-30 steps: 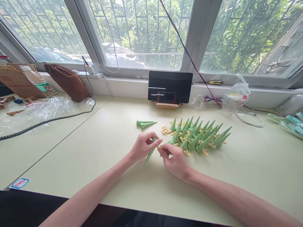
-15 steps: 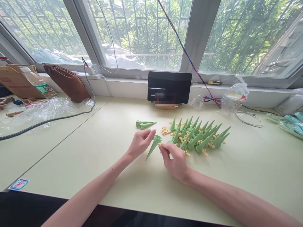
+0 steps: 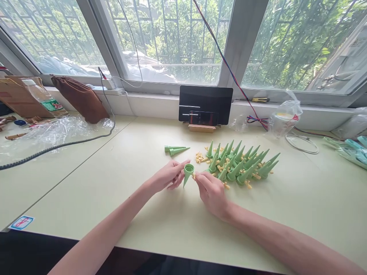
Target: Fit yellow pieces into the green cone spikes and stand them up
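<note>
My left hand [image 3: 171, 175] grips a hollow green watering spike [image 3: 187, 173] between thumb and fingers, with its round open end turned up toward me and its tip pointing down. Pinched in my right hand [image 3: 210, 190] is a small yellow valve [image 3: 194, 176], right beside the spike's wall; my fingers cover most of it, and whether it touches the spike I cannot tell. To the right, rows of green spikes [image 3: 239, 170] stand tips up with yellow valves at their bases. Loose yellow valves [image 3: 200, 157] lie in a small heap behind my hands. Two green spikes [image 3: 179, 151] lie flat behind my left hand.
A tablet [image 3: 205, 101] with a phone [image 3: 203, 118] before it leans at the window sill. A black cable [image 3: 86, 139], crumpled plastic film [image 3: 61, 133] and a brown pouch [image 3: 82, 99] lie at left. At right are a bagged cup [image 3: 283, 118] and a coiled cable [image 3: 302, 145].
The green spike has been tilted more upright, so its open end now faces me. The fingers of my left hand have shifted around it. My right hand has hardly moved.
</note>
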`<action>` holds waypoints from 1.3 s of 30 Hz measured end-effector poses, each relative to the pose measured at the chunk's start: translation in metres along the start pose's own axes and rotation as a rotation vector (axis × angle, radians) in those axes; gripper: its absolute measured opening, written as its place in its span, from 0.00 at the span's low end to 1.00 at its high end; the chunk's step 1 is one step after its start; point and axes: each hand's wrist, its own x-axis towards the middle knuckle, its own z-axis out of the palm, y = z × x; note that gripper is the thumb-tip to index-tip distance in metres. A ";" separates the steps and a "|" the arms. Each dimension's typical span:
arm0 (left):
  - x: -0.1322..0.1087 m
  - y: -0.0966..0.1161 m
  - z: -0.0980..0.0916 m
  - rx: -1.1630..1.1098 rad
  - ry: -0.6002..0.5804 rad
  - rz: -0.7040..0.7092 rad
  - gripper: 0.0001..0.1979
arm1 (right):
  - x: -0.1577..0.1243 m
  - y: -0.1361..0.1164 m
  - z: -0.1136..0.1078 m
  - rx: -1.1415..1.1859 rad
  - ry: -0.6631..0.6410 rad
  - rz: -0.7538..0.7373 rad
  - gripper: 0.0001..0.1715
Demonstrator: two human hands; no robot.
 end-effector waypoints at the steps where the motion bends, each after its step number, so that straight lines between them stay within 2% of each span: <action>1: 0.000 0.000 0.000 -0.015 -0.015 -0.008 0.33 | 0.000 0.000 0.000 0.001 -0.004 0.002 0.11; 6: -0.001 0.002 0.000 -0.061 -0.052 -0.018 0.31 | -0.002 0.000 0.000 0.010 -0.017 -0.001 0.11; 18: 0.002 -0.002 0.000 -0.064 -0.025 0.176 0.21 | -0.002 -0.003 -0.002 0.114 -0.052 0.011 0.12; 26: 0.000 -0.003 -0.001 0.082 0.051 0.247 0.19 | -0.003 0.000 0.000 0.075 -0.043 0.046 0.11; 39: -0.002 0.003 -0.006 0.095 -0.003 0.277 0.14 | -0.003 0.000 0.001 0.061 -0.071 0.084 0.13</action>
